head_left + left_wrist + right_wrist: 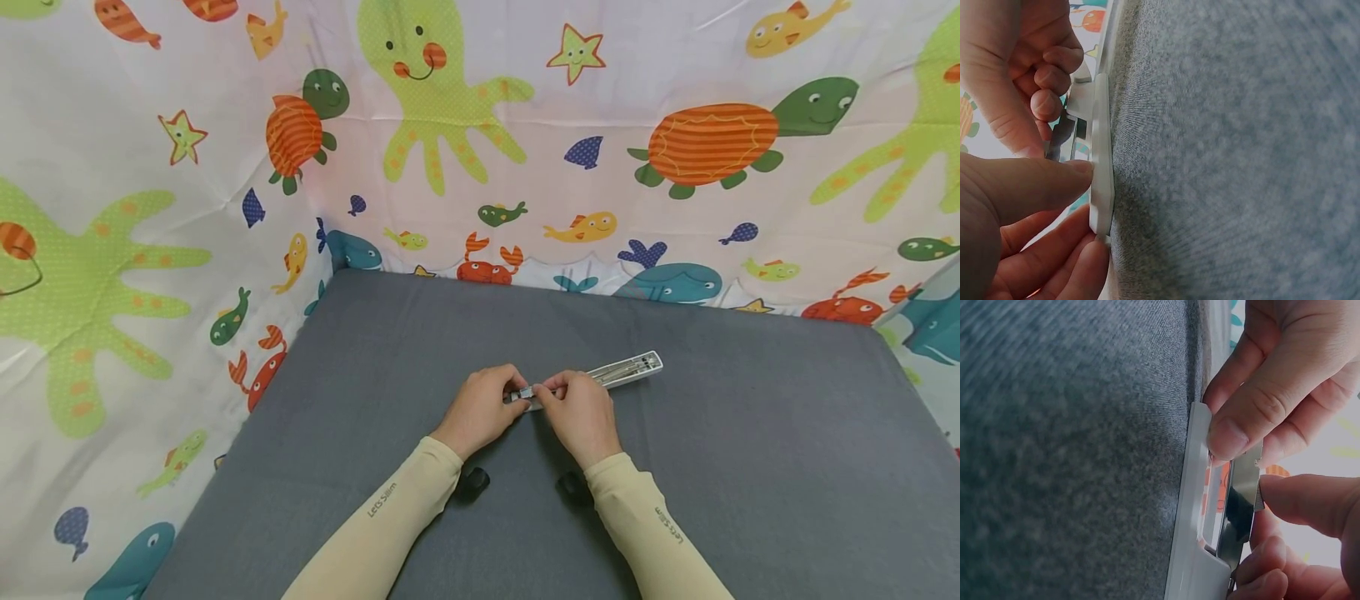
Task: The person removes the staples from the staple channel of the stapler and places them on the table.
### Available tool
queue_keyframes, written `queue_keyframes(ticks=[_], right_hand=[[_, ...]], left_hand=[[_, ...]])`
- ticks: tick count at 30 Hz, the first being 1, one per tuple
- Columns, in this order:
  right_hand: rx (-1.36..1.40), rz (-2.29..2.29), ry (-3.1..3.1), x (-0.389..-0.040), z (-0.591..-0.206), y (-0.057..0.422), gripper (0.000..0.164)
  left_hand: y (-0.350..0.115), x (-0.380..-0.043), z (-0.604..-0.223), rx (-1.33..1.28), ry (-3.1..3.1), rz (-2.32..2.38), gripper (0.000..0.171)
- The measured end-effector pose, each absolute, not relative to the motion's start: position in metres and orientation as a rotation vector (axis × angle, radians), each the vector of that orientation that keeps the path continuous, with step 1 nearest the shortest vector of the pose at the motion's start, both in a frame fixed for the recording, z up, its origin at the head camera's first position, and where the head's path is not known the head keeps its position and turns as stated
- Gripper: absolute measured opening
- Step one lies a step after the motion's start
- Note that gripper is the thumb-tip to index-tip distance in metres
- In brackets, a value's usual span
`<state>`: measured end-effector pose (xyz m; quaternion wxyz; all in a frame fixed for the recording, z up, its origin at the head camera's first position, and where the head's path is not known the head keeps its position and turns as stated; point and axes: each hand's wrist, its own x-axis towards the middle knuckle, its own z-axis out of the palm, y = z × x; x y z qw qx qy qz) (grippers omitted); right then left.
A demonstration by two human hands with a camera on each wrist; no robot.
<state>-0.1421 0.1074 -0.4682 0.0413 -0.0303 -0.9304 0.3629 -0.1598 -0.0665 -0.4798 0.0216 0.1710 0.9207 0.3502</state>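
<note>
A pale grey-and-white stapler [622, 372] lies opened out on the grey cloth, its long arm pointing right. My left hand [480, 410] grips the near-left end of its base [1102, 162], thumb on one side and fingers beneath. The metal magazine [1244, 487] runs above the base, with a gap between them. With thumb and fingers, my right hand [585, 417] pinches a small ridged metal strip [1260, 497], like a row of staples, against the magazine. Its far side is hidden by the fingers.
Grey cloth [375, 358] covers the table. A curtain with printed sea animals [495, 100] rises along the back and sides. Dark wrist-camera pieces [472, 483] sit under both wrists, close to the cloth.
</note>
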Motion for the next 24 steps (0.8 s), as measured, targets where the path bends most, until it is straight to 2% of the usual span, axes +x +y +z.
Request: queue_keyframes(ticks=[24], right_hand=[[-0.083, 1.169, -2.846, -0.1457, -0.4662, 0.1165, 0.022]], left_hand=[[-0.0666, -0.1628, -0.4802, 0.492, 2.815, 1.085, 0.013]])
